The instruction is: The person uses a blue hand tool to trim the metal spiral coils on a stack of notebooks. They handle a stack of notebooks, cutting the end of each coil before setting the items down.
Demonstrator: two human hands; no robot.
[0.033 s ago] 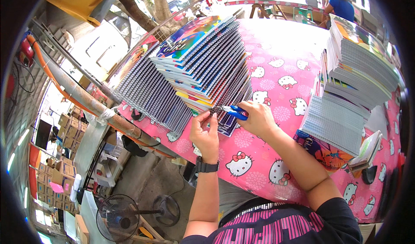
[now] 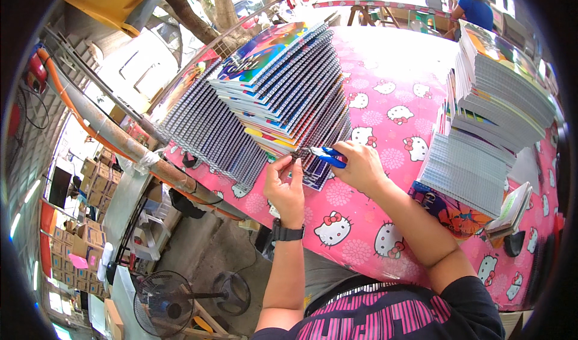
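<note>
My right hand [image 2: 363, 168] is closed around blue-handled pliers [image 2: 330, 157], whose jaws point left at the coil edge of a tall stack of spiral notebooks [image 2: 301, 93]. At the near lower corner of that stack, my left hand [image 2: 285, 188] is closed, thumb and forefinger together. Whatever lies between those fingertips is too small to make out. The plier tips are just right of the left fingertips, over the coils of the lower notebooks. A second leaning stack of coil-bound notebooks [image 2: 211, 126] stands directly to the left.
A pink patterned cloth covers the table [image 2: 355, 219]. On the right rise tall stacks of punched sheets [image 2: 503, 93], with a small pad [image 2: 510, 210] near them. A metal pipe rail [image 2: 120, 141] runs along the left side. Beyond it stand a fan [image 2: 165, 304] and cardboard boxes [image 2: 90, 238]. Another person [image 2: 475, 12] sits far right.
</note>
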